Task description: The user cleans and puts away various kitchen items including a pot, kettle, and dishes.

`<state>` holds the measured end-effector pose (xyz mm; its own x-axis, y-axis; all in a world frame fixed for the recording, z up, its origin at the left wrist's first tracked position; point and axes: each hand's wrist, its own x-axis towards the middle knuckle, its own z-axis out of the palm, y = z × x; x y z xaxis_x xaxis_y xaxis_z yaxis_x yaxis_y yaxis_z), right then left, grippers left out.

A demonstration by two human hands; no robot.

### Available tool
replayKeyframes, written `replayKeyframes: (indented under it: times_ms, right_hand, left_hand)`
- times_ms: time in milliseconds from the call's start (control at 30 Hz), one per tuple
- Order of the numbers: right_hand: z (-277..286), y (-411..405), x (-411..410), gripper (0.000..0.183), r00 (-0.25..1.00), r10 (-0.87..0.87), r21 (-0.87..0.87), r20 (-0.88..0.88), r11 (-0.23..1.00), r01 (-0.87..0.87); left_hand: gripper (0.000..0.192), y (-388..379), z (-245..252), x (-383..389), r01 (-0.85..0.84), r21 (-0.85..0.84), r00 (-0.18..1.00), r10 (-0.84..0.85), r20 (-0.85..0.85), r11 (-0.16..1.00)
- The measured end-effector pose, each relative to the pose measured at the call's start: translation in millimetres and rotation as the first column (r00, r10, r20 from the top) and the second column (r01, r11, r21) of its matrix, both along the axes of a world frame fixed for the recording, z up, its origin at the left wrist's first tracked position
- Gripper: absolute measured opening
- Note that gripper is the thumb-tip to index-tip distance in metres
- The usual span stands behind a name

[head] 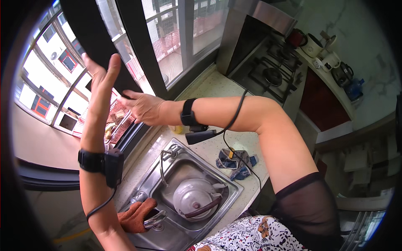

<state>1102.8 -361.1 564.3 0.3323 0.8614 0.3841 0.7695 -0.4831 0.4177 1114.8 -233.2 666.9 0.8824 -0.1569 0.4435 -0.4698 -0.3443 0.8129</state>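
In front of the dark window frame (89,28) my left hand (101,70) is raised, fingers and thumb apart, with nothing seen held. It overlaps the frame in the picture; contact cannot be told. My right hand (146,108) reaches across to the lower end of that frame. Its fingers are partly curled at the frame's edge, and whether they grip it is unclear. Just beyond the right hand, at the window opening, sits a red mesh basket (124,127) with food-like pieces in it. Both wrists wear black straps with cabled devices.
Below my arms, a metal kettle (191,196) stands in the steel sink (232,188) beside the faucet (162,169). A brown cloth (135,216) hangs at the sink's left. Patterned cloth (240,161) lies on the counter (204,84). A gas stove (271,77) is farther right.
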Motion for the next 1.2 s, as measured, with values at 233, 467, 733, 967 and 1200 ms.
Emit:
replayKeyframes:
  times_ms: [233,467,733,967,1200]
  right_hand:
    - [27.0,-46.8,0.5,0.053,0.969,-0.175,-0.323,0.175,0.919,0.225]
    - [10.7,-68.3,25.4,0.043,0.940,-0.125,-0.148,0.319,0.973,0.179]
    - [12.5,-98.2,-19.9,0.034,0.967,-0.251,0.255,0.052,0.939,0.230]
    - [17.9,-152.9,-187.0,0.020,0.948,-0.239,0.608,-0.212,0.727,0.319]
    - [-1.3,-242.6,-359.2,0.014,0.780,-0.452,0.712,-0.434,0.359,0.604]
  left_hand:
    - [0.122,-40.4,9.4,26.7,0.052,0.213,0.998,-0.059,0.029,0.976]
    - [0.133,-77.0,7.4,55.6,-0.102,0.232,0.994,0.089,0.065,0.967]
    - [0.112,-83.6,27.5,45.0,0.274,0.156,0.960,-0.262,-0.095,0.949]
    - [0.096,-67.2,31.2,-3.8,0.074,0.276,0.997,-0.081,0.013,0.958]
    - [0.084,-113.0,40.9,-165.0,0.425,0.301,0.887,-0.460,0.052,0.854]
